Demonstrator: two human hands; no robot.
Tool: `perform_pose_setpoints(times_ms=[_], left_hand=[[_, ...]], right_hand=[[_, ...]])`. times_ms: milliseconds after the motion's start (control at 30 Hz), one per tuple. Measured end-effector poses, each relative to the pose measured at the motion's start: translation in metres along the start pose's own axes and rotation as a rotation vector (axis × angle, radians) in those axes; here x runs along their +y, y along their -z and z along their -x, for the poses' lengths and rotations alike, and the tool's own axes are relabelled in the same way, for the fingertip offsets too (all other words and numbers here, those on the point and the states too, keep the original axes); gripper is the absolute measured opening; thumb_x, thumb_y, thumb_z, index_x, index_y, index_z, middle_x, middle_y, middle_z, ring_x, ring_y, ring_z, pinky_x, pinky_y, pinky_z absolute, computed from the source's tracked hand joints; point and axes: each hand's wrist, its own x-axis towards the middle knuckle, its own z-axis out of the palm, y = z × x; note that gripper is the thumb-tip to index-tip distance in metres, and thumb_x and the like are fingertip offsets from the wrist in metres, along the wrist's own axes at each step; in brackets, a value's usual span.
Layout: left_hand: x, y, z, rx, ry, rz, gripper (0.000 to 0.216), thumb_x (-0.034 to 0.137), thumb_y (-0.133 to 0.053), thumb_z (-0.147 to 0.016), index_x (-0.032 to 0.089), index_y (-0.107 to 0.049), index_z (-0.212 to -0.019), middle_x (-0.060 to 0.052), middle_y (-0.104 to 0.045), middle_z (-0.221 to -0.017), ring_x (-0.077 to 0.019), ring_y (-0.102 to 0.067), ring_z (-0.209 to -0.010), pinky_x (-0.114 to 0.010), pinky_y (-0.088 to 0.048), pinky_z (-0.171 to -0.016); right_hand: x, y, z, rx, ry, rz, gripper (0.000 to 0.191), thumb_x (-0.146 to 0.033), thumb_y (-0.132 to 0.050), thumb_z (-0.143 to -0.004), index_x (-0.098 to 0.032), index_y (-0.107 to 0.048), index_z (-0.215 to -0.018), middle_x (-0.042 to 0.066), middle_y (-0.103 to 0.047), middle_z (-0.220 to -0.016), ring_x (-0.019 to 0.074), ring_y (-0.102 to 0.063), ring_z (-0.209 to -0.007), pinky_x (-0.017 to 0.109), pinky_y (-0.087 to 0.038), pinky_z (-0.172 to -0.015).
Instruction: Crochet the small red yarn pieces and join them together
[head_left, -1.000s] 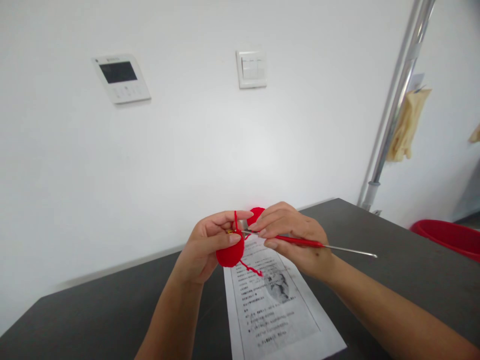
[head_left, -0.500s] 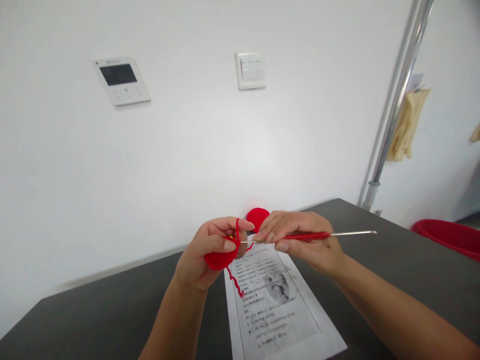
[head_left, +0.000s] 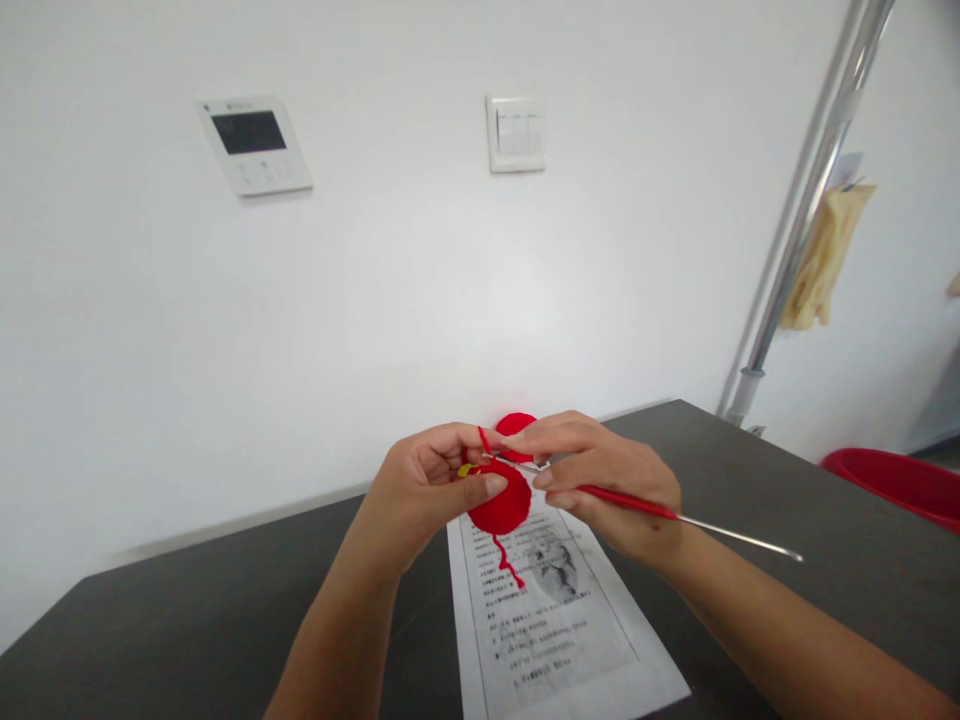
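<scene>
My left hand (head_left: pixel 431 490) pinches a round red crochet piece (head_left: pixel 504 503) between thumb and fingers. A strand of red yarn (head_left: pixel 484 440) runs over its index finger, and a red yarn tail (head_left: pixel 508 563) dangles below the piece. Something small and yellow (head_left: pixel 469 469), perhaps a stitch marker, shows at the piece's upper left edge. My right hand (head_left: pixel 611 480) is closed around a crochet hook (head_left: pixel 634 502) with a red handle. The hook's thin metal end meets the yarn at the piece's top edge; its other metal end points out to the right.
A printed sheet (head_left: pixel 570 650) with a picture lies on the dark table (head_left: pixel 187 620) under my hands. Behind them, a red yarn ball (head_left: pixel 517 425) sits near the white wall. A red rounded object (head_left: pixel 892 480) is beyond the table's right edge, near a metal pole (head_left: pixel 814 200).
The crochet piece has turned to show its round face more fully and shifted right. The hook now slants, its rear end lower, and its front end is at the yarn by my left index finger.
</scene>
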Motion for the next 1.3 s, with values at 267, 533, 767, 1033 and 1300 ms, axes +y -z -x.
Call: perform_pose_setpoints(times_ms=[267, 533, 767, 1033, 1300], left_hand=[[0.001, -0.004, 0.000, 0.008, 0.026, -0.020, 0.027, 0.020, -0.087, -0.062, 0.017, -0.079, -0.088, -0.004, -0.076, -0.074, -0.0181, -0.069, -0.072, -0.028, -0.054, -0.070], [0.000, -0.002, 0.002, 0.106, -0.030, -0.014, 0.012, 0.022, -0.082, -0.068, 0.018, -0.080, -0.079, -0.004, -0.076, -0.074, -0.0143, -0.065, -0.068, -0.024, -0.050, -0.065], [0.002, -0.005, 0.003, 0.120, 0.017, -0.029, 0.014, 0.018, -0.082, -0.061, 0.017, -0.080, -0.075, -0.005, -0.076, -0.074, -0.0159, -0.064, -0.065, -0.027, -0.050, -0.063], [0.005, -0.006, 0.002, 0.085, 0.015, -0.223, 0.013, 0.017, -0.077, -0.065, 0.018, -0.079, -0.078, -0.003, -0.075, -0.078, -0.0148, -0.062, -0.070, -0.024, -0.048, -0.064], [-0.001, -0.004, 0.002, 0.089, 0.006, -0.486, 0.014, 0.027, -0.068, -0.076, 0.018, -0.075, -0.085, -0.005, -0.073, -0.083, -0.0203, -0.063, -0.078, -0.031, -0.048, -0.071]], right_hand=[[0.004, 0.000, 0.004, 0.019, -0.122, -0.080, 0.011, -0.018, -0.062, -0.095, -0.022, -0.070, -0.101, 0.009, -0.077, -0.106, 0.0201, -0.071, -0.100, 0.039, -0.060, -0.087], [0.008, -0.001, 0.003, 0.139, -0.291, -0.339, 0.005, -0.024, -0.071, -0.091, -0.023, -0.075, -0.094, 0.005, -0.078, -0.097, 0.0163, -0.073, -0.091, 0.030, -0.061, -0.077], [0.011, 0.005, 0.004, 0.086, -0.369, -0.439, 0.009, -0.029, -0.072, -0.090, -0.020, -0.072, -0.088, 0.006, -0.078, -0.095, 0.0179, -0.074, -0.089, 0.033, -0.062, -0.078], [0.012, 0.025, 0.000, -0.155, -0.366, -0.422, 0.009, -0.025, -0.066, -0.094, -0.018, -0.070, -0.089, 0.009, -0.077, -0.100, 0.0184, -0.073, -0.093, 0.034, -0.060, -0.080], [0.007, 0.034, -0.005, -0.307, -0.264, -0.198, 0.009, -0.019, -0.059, -0.097, -0.016, -0.065, -0.090, 0.012, -0.075, -0.102, 0.0188, -0.073, -0.093, 0.031, -0.059, -0.075]])
